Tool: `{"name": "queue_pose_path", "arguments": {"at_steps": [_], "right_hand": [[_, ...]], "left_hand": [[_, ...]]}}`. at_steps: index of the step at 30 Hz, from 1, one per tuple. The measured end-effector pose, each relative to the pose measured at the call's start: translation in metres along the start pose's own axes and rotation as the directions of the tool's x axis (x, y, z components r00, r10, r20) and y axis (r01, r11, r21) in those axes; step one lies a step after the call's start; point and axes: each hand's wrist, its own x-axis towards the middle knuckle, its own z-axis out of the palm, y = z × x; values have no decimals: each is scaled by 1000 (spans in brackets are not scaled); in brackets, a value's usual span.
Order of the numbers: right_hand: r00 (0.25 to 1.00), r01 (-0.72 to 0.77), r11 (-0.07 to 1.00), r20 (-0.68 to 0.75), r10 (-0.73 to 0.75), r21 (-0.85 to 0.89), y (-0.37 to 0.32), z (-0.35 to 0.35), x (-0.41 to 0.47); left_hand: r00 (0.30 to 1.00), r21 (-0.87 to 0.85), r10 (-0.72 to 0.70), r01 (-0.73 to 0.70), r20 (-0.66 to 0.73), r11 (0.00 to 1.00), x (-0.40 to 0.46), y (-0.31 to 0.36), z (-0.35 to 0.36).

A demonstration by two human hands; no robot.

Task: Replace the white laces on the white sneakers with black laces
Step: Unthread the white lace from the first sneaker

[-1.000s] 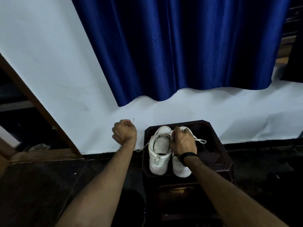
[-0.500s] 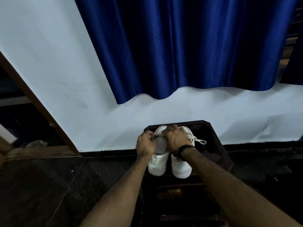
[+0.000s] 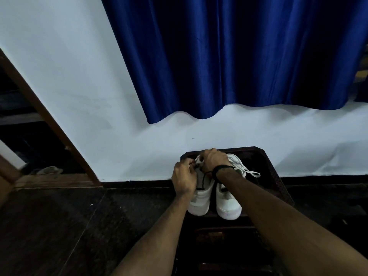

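at lower centre, two sneakers (image 3: pixel 200 198) sit on a dark stool (image 3: pixel 272 172). left hand (image 3: pixel 184 179) and right hand (image 3: pixel 214 161) pinch a black lace (image 3: pixel 203 179) at the left shoe's toe end. judged: threading has begun; next, feed an eyelet. the right shoe's white lace (image 3: pixel 250 172) remains.

Both arms stretched forward, hands nearly touching. Left hand (image 3: pixel 184 177) fingers curled, pinching. Right hand (image 3: pixel 214 160) curled too, knuckles up.
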Motion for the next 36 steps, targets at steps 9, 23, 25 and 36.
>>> {"name": "queue_pose_path", "arguments": {"at_steps": [9, 23, 25, 36], "right_hand": [[977, 87, 982, -177, -117, -168, 3, 9, 13], [996, -70, 970, 62, 57, 234, 31, -8, 24], [995, 11, 829, -86, 45, 559, 34, -14, 24], [954, -299, 829, 173, 246, 472, 87, -41, 11]], "left_hand": [[998, 45, 61, -60, -8, 997, -2, 5, -2], [999, 145, 29, -22, -45, 989, -7, 12, -3], [998, 167, 26, -15, -64, 986, -7, 12, -3], [997, 208, 13, 3, -76, 978, -8, 16, -3]]}}
